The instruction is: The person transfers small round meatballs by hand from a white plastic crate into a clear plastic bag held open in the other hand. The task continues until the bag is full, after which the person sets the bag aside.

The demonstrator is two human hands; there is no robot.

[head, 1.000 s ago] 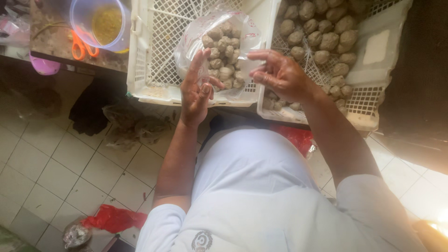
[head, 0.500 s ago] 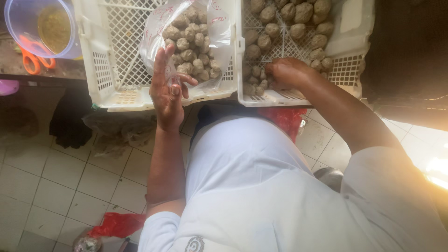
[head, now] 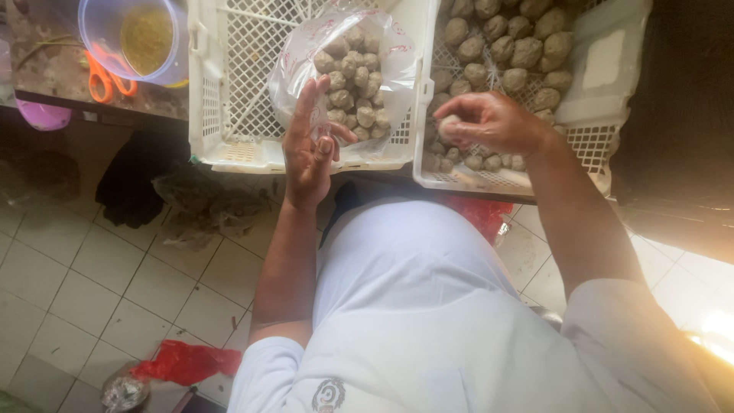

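Two white crates [head: 229,145] sat side by side. In the left one lay a clear bag [head: 348,69] of brown balls; the right crate [head: 596,138] held loose ones. The left hand [head: 310,149] held the bag's mouth, fingers spread. The right hand [head: 489,122] pinched one ball [head: 449,126], seemingly mid-transfer; it next needed carrying over to the bag.

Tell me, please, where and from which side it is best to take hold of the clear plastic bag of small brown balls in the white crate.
Probably at the loose open rim of the clear plastic bag, on its near left side, where the left hand already touches it. The film there is empty and slack, so it can be pinched. The brown balls fill the middle, so a grip there would likely squeeze them. Come from the crate's near edge.
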